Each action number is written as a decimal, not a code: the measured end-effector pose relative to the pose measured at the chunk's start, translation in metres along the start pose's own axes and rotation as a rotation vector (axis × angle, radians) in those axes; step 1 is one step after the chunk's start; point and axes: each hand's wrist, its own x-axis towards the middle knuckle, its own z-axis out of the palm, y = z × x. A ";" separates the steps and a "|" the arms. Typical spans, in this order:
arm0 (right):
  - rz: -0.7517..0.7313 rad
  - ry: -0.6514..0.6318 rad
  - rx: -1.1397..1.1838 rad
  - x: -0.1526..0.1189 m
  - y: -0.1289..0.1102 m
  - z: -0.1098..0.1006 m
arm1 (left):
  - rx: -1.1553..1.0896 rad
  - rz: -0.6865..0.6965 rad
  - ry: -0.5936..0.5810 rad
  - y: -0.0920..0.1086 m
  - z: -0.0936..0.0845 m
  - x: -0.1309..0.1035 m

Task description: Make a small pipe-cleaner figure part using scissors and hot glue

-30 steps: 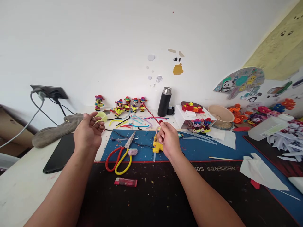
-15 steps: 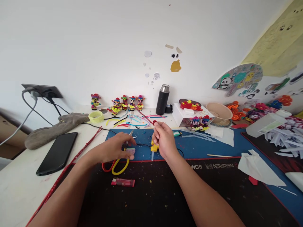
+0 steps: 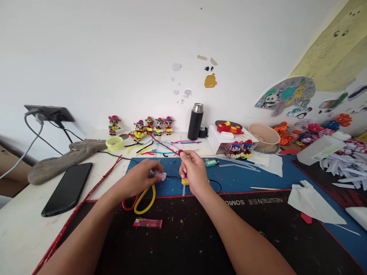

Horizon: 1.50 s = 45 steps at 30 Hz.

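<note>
Right hand [image 3: 194, 172] pinching a red stem [image 3: 166, 146]; left hand [image 3: 140, 176] curled over scissors [image 3: 154, 195] at the black mat's far edge [image 3: 229, 194], grip indeterminable.

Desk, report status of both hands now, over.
Right hand pinches red strand. Left hand over scissors, grip unclear. Yellow glue gun partly hidden by right hand.

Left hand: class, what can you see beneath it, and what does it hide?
Below the left hand, the scissors' red and yellow handle loops show. Their blades are covered. A pale lilac lump shows partly at the fingertips.
</note>
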 end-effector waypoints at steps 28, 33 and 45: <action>-0.077 -0.185 -0.245 -0.013 0.023 0.006 | -0.679 -0.147 0.224 0.025 0.017 0.007; -0.071 -0.178 -0.260 -0.013 0.020 0.006 | -0.674 -0.195 0.292 0.026 0.014 0.006; -0.155 -0.210 -0.437 -0.015 0.023 0.004 | -0.497 -0.169 0.293 0.026 0.000 0.003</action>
